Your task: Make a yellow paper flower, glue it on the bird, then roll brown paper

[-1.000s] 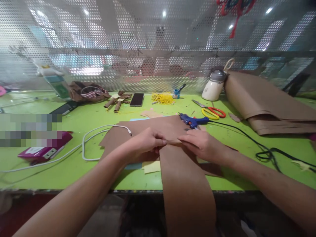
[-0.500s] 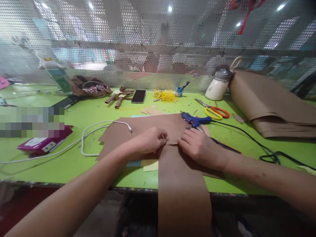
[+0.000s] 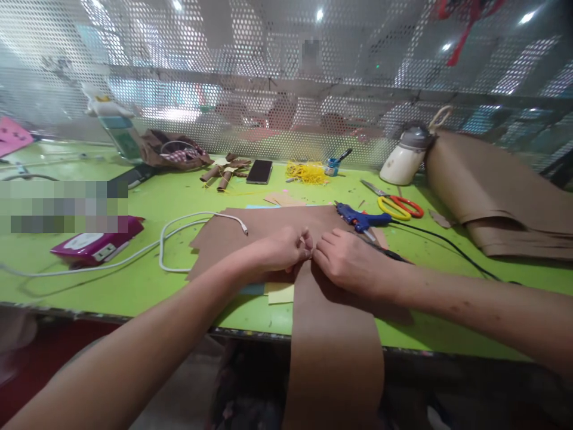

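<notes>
A long strip of brown paper (image 3: 338, 334) runs toward me and hangs down over the table's front edge. At its far end, my left hand (image 3: 286, 249) has thumb and fingers pinched on the paper. My right hand (image 3: 344, 260) is closed on the same end from the right, its fingertips almost touching those of the left. That end looks gathered, though the fingers hide most of it. Beneath both hands lies a larger brown paper sheet (image 3: 268, 222). Just beyond my right hand rests a blue glue gun (image 3: 362, 218).
Scissors (image 3: 398, 206), a white bottle (image 3: 405, 158) and folded brown paper (image 3: 501, 191) are on the right. Farther back are yellow shreds (image 3: 308, 172) and a phone (image 3: 259, 172). A white cable (image 3: 179, 217) and purple power strip (image 3: 101, 242) lie left.
My hands have drawn closer together, and the strip's far end between them looks narrower and more gathered. The whole view has shifted slightly, so objects appear farther right.
</notes>
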`<state>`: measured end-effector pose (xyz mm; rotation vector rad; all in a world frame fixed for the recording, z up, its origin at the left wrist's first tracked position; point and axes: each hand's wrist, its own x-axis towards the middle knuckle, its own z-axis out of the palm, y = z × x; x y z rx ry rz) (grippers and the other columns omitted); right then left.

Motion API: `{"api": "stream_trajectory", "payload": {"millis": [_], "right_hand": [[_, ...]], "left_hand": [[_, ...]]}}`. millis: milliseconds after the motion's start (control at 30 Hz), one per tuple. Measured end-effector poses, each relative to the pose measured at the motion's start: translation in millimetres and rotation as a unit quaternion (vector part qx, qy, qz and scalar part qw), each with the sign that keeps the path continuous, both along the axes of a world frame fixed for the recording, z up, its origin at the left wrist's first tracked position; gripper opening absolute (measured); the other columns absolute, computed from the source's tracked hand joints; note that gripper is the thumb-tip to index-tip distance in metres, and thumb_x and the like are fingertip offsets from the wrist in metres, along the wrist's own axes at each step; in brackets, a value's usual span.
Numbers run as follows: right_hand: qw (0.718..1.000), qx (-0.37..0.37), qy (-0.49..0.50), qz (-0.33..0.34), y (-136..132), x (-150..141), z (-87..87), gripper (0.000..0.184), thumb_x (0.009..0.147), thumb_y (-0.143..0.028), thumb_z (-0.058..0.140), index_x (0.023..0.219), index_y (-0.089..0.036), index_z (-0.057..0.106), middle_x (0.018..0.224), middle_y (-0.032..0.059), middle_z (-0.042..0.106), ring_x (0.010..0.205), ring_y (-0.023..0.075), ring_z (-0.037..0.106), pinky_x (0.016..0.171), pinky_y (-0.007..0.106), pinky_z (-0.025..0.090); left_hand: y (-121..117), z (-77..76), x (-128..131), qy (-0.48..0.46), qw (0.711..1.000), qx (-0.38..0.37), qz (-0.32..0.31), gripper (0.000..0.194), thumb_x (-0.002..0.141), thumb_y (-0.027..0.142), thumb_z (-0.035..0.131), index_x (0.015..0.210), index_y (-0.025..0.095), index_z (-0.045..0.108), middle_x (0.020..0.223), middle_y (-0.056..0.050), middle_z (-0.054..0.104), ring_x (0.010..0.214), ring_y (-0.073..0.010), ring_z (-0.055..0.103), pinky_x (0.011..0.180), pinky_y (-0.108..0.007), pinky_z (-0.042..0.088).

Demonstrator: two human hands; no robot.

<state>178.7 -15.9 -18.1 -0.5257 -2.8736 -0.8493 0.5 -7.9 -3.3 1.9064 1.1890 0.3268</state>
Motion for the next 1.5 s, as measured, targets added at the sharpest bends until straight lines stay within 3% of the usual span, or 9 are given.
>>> {"api": "stream_trajectory", "payload": {"millis": [367, 867, 1200, 1500], "right_hand": [[0.998, -0.031, 0.027, -0.048, -4, 2, -5.9, 0.016, 0.085, -0.009, 0.041, 0.080, -0.011, 0.056, 0.076, 0.0113, 0.058, 0.069, 0.0202, 0.043, 0.061, 0.033, 0.024], [0.983, -0.136, 0.071, -0.104, -4, 7, -10.2, 0.014, 0.080, -0.005, 0.043, 0.086, -0.012, 0.053, 0.080, 0.0089, 0.055, 0.074, 0.0184, 0.044, 0.065, 0.030, 0.030], [0.986, -0.127, 0.049, -0.091, -10, 15, -3.7, 0.015, 0.085, -0.008, 0.042, 0.078, -0.012, 0.055, 0.077, 0.0097, 0.054, 0.073, 0.0191, 0.041, 0.065, 0.031, 0.029], [0.985, -0.071, 0.065, -0.144, -18, 31, -6.1, 0.015, 0.082, -0.008, 0.046, 0.072, -0.014, 0.055, 0.075, 0.0092, 0.054, 0.074, 0.0211, 0.041, 0.066, 0.033, 0.028]], "left_hand": [[0, 1.3, 0, 0.006, 1.000, -0.002, -0.011, 0.005, 0.078, 0.021, 0.047, 0.081, 0.016, 0.047, 0.052, 0.005, 0.049, 0.041, -0.0093, 0.047, 0.044, -0.020, 0.035], [0, -0.4, -1, 0.004, 1.000, 0.004, -0.012, 0.008, 0.076, 0.021, 0.049, 0.083, 0.016, 0.050, 0.054, 0.004, 0.052, 0.042, -0.0093, 0.048, 0.045, -0.020, 0.035], [-2, 3.4, 1, 0.018, 1.000, -0.003, 0.001, 0.009, 0.077, 0.022, 0.049, 0.084, 0.016, 0.050, 0.054, 0.004, 0.052, 0.043, -0.0097, 0.048, 0.046, -0.020, 0.035], [-1, 3.3, 0, 0.048, 0.999, 0.020, -0.006, 0.009, 0.076, 0.024, 0.050, 0.079, 0.015, 0.052, 0.053, 0.001, 0.055, 0.043, -0.0109, 0.050, 0.046, -0.020, 0.035]]}}
